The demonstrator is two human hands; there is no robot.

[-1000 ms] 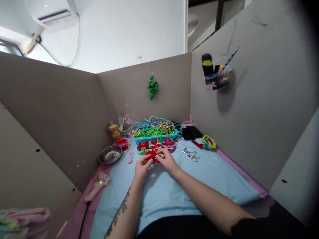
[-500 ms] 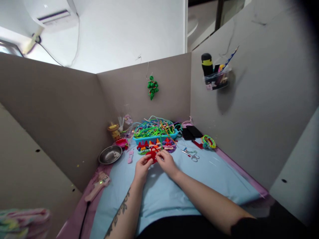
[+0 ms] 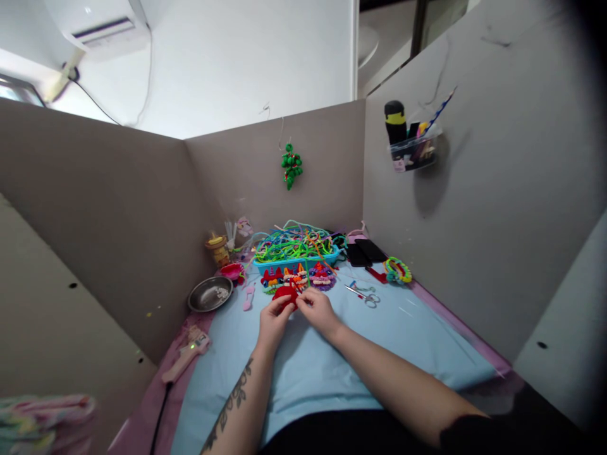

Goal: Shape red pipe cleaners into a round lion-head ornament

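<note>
A red fuzzy craft piece (image 3: 283, 292), which looks like bent pipe cleaner, is held just above the blue table cover (image 3: 322, 379). My left hand (image 3: 275, 321) pinches its near left side between thumb and fingers. At its right edge, the fingertips of my right hand (image 3: 318, 309) are closed on a thin red strand that rises from the piece. Fingers cover part of the red shape. Just beyond it lie several small colourful pipe-cleaner pieces (image 3: 322, 278), in front of a blue basket (image 3: 265, 268) heaped with bright pipe cleaners (image 3: 298, 245).
Scissors (image 3: 364, 296) lie to the right, near coiled rings (image 3: 397, 270) and dark phone-like slabs (image 3: 370, 251). On the left are a metal bowl (image 3: 199, 303) with small white bits, a pink clip-shaped item (image 3: 248, 297) and a corded pink glue gun (image 3: 186, 360). Grey partitions (image 3: 275, 208) enclose the table.
The red piece has turned in my fingers, with more of it showing above my left hand. Both hands stay in nearly the same spot.
</note>
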